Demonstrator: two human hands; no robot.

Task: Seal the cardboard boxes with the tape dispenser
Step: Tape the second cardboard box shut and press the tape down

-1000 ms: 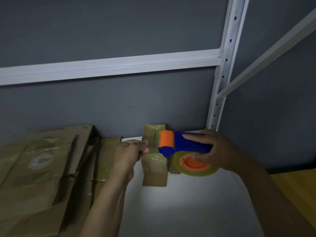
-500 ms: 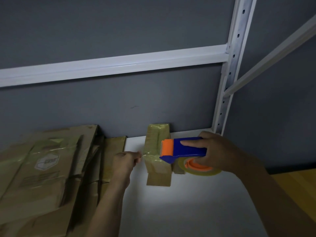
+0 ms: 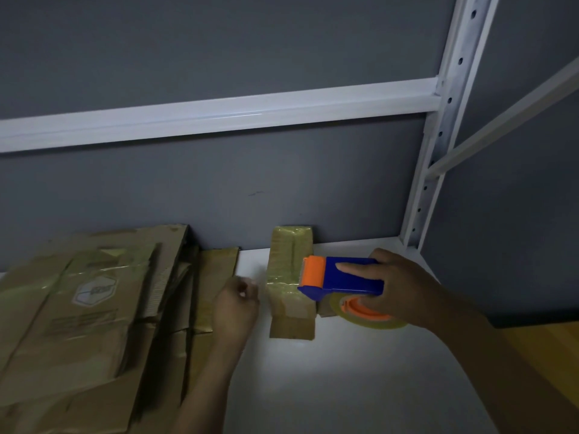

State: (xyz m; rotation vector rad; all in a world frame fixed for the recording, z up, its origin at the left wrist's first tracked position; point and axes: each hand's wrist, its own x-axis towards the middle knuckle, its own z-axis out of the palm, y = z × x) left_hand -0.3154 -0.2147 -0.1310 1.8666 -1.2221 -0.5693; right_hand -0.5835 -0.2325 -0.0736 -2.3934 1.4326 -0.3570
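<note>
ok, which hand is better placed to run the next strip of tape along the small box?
Right, likely. The right hand grips the tape dispenser, its orange roller on the small box. The left hand sits beside the box, off it, blurred.

My R hand [image 3: 404, 286] grips the tape dispenser [image 3: 351, 278], index finger flat along its blue body, orange end against the small taped box [image 3: 289, 311] on the white shelf [image 3: 344, 386]. L hand [image 3: 235, 305] just left of the box, fingers curled, too blurry to tell if pinching anything. Flattened cardboard [image 3: 94, 308] stacked far left
</note>
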